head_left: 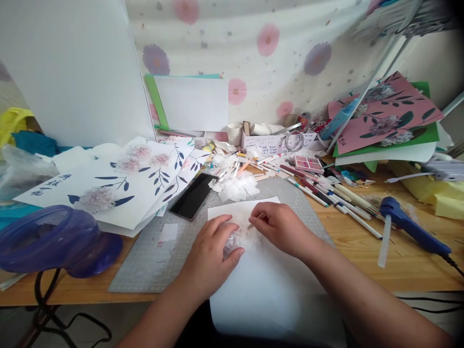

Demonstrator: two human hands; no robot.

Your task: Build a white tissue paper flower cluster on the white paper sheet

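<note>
A ruffled white paper flower (246, 239) lies on a white sheet of paper (268, 275). My left hand (212, 249) curves along the flower's left side, fingers and thumb apart, their tips at its edge. Over the flower's upper right, my right hand (277, 224) is closed in a pinch. A thin stick, mostly hidden by the fingers, seems to be between finger and thumb; its exact kind does not show. Just beyond the sheet sits a heap of torn white tissue paper pieces (241, 186).
Under the sheet is a grey cutting mat (145, 266). A black phone (194, 195) and flower pictures (126, 186) lie to the left, near a purple bowl-like object (54, 241). Several pens (308, 191) and a blue glue gun (413, 224) are on the right.
</note>
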